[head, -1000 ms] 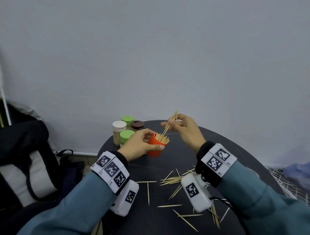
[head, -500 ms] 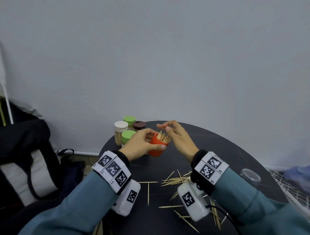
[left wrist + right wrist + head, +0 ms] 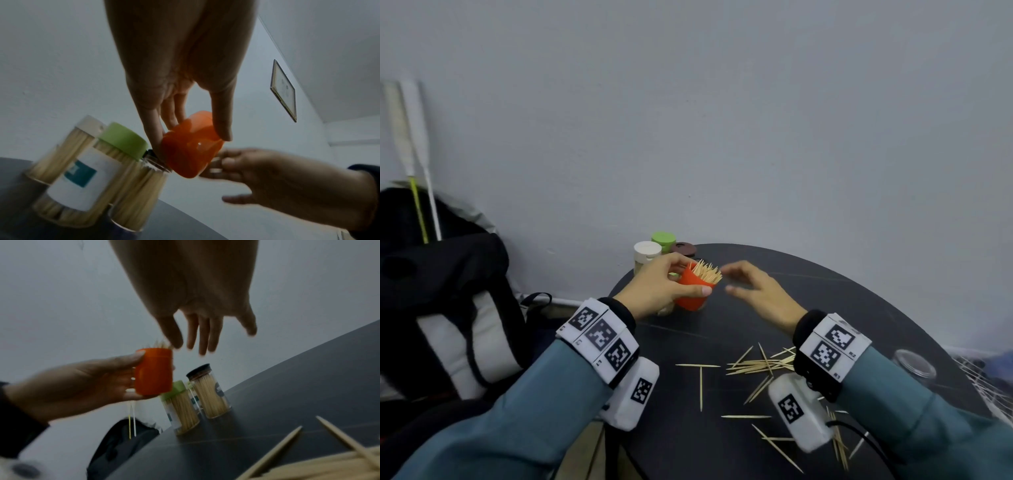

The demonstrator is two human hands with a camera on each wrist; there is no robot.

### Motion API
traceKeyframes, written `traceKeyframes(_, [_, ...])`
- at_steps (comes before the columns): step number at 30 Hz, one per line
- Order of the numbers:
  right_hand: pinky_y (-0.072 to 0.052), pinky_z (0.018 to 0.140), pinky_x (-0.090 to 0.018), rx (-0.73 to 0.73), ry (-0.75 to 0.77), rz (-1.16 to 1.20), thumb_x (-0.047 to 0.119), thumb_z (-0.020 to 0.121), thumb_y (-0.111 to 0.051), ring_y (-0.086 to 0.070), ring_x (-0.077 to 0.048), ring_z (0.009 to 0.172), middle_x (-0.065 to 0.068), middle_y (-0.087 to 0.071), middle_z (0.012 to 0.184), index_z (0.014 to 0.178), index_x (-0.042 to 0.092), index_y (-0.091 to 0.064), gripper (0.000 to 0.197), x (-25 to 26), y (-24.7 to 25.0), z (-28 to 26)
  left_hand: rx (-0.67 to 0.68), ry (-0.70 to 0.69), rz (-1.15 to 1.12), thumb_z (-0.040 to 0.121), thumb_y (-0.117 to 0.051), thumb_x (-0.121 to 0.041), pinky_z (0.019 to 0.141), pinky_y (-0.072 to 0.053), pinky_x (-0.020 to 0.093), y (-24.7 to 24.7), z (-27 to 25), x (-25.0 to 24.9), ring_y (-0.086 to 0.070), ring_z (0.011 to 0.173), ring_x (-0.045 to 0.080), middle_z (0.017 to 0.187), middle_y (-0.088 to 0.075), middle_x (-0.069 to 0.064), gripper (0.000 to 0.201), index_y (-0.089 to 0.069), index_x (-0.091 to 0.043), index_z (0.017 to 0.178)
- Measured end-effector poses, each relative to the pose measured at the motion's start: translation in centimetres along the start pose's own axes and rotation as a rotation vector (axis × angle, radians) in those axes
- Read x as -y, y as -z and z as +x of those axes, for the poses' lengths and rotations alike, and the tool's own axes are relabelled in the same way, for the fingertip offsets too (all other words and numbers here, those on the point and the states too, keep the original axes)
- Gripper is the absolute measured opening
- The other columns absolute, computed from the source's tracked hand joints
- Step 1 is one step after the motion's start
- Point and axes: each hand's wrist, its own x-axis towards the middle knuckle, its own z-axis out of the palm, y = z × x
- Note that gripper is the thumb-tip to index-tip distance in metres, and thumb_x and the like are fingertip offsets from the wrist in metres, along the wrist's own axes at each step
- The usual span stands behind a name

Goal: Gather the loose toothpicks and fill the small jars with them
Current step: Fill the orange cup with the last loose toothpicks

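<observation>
My left hand (image 3: 664, 291) grips a small orange jar (image 3: 692, 291) (image 3: 190, 147) (image 3: 153, 371), held tilted above the dark round table (image 3: 842, 301). Toothpick tips (image 3: 707, 272) stick out of its open mouth. My right hand (image 3: 760, 291) (image 3: 197, 331) hovers just right of the jar with its fingers spread and nothing in it. Several loose toothpicks (image 3: 760, 365) lie scattered on the table near my right wrist, and some show blurred and close in the right wrist view (image 3: 320, 465).
Closed jars full of toothpicks stand at the table's back left: white lid (image 3: 647, 250), green lid (image 3: 663, 238) (image 3: 123, 140), brown lid (image 3: 684, 248) (image 3: 199, 369). A clear lid (image 3: 912, 365) lies at the right edge. A black bag (image 3: 445, 291) sits left of the table.
My right hand brought a pinch of toothpicks down into the orange jar, released them, and now draws away to the right with fingers spread. The left hand kept holding the jar.
</observation>
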Motion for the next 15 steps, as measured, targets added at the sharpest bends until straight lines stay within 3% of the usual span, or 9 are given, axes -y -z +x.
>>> traceKeyframes(3, [-0.040, 0.098, -0.022, 0.429, -0.047, -0.339, 0.019, 0.084, -0.067, -0.053, -0.012, 0.112, 0.000, -0.059, 0.122, 0.120, 0.014, -0.056, 0.037, 0.7, -0.7, 0.1, -0.055, -0.010, 0.001, 0.075, -0.077, -0.020, 0.075, -0.049, 0.016, 2.0, -0.9, 0.4, -0.053, 0.106, 0.014, 0.118, -0.056, 0.003, 0.050, -0.052, -0.017, 0.119])
traceKeyframes(6, [-0.041, 0.087, -0.021, 0.689, -0.077, -0.579, 0.024, 0.076, -0.076, -0.052, -0.012, 0.106, 0.000, -0.057, 0.123, 0.123, 0.020, -0.053, 0.053, 1.8, -2.3, 0.4, -0.100, 0.003, 0.013, 0.074, -0.077, -0.020, 0.086, -0.046, 0.023, 3.8, -1.9, 1.1, -0.053, 0.108, 0.014, 0.116, -0.058, 0.002, 0.054, -0.053, -0.014, 0.122])
traceKeyframes(8, [-0.043, 0.082, -0.023, 0.745, -0.038, -0.630, 0.021, 0.072, -0.079, -0.051, -0.011, 0.097, -0.001, -0.056, 0.118, 0.121, 0.020, -0.053, 0.055, 2.4, -3.6, 0.6, -0.112, 0.014, 0.020, 0.073, -0.078, -0.022, 0.093, -0.046, 0.028, 4.8, -2.6, 1.8, -0.056, 0.110, 0.017, 0.118, -0.060, 0.004, 0.054, -0.054, -0.016, 0.121])
traceKeyframes(12, [-0.047, 0.076, -0.027, 0.771, -0.001, -0.657, 0.019, 0.069, -0.081, -0.051, -0.013, 0.087, 0.010, -0.050, 0.087, 0.115, 0.015, -0.055, 0.052, 3.0, -5.2, 1.0, -0.126, 0.045, 0.035, 0.072, -0.078, -0.022, 0.085, -0.047, 0.024, 6.0, -3.6, 2.8, -0.057, 0.107, 0.018, 0.114, -0.062, 0.004, 0.048, -0.055, -0.018, 0.114])
traceKeyframes(15, [-0.047, 0.074, -0.026, 0.743, 0.059, -0.658, 0.024, 0.070, -0.081, -0.054, -0.011, 0.081, 0.014, -0.052, 0.077, 0.106, 0.015, -0.061, 0.042, 3.2, -5.7, 1.3, -0.127, 0.072, 0.049, 0.072, -0.078, -0.025, 0.084, -0.049, 0.027, 6.5, -4.0, 3.1, -0.057, 0.108, 0.019, 0.115, -0.061, 0.004, 0.054, -0.054, -0.015, 0.119])
